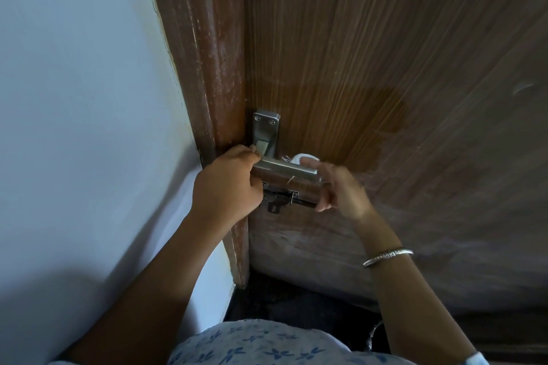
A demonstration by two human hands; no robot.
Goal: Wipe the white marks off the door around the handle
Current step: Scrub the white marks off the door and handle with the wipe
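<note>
From the head camera, the brown wooden door (385,53) fills the right side. Its metal handle (284,167) sits at the door's left edge, right beside the door frame (207,68).

The left hand (228,184) grips the handle where the lever meets its plate, with the fingers curled round it. The right hand (338,187) is blurred. Its fingers are bent over a white cloth (302,158), which is held against the door just behind the lever's free end.

A black bolt (281,200) lies just under the handle, between the two hands. White marks (415,231) haze the wood to the right of and below the handle, while a cleaner patch (341,115) shows above it.

The pale wall (74,98) closes in on the left, and the door face to the right is open. A bracelet (388,256) circles the right wrist.
</note>
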